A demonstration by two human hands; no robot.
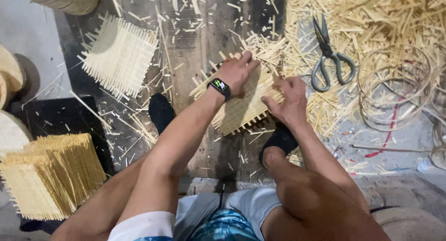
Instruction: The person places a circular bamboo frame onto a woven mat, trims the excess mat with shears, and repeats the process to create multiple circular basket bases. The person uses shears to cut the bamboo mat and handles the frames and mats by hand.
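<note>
A square mat woven from pale bamboo strips (241, 108) lies on a dark wooden board (195, 32) in front of me. My left hand (239, 71), with a black wrist device on it, presses flat on the mat's upper part. At the mat's right edge my right hand (290, 99) pinches the strip ends with fingers and thumb. My two dark-socked feet (161, 112) (278, 141) rest on the board below the mat.
A finished woven mat (118, 55) lies at the upper left. A bundle of cut bamboo sticks (51, 176) stands at the lower left. Grey-handled scissors (330, 55) rest on a heap of bamboo offcuts (371, 18). Thin bamboo hoops (395, 87) lie at right.
</note>
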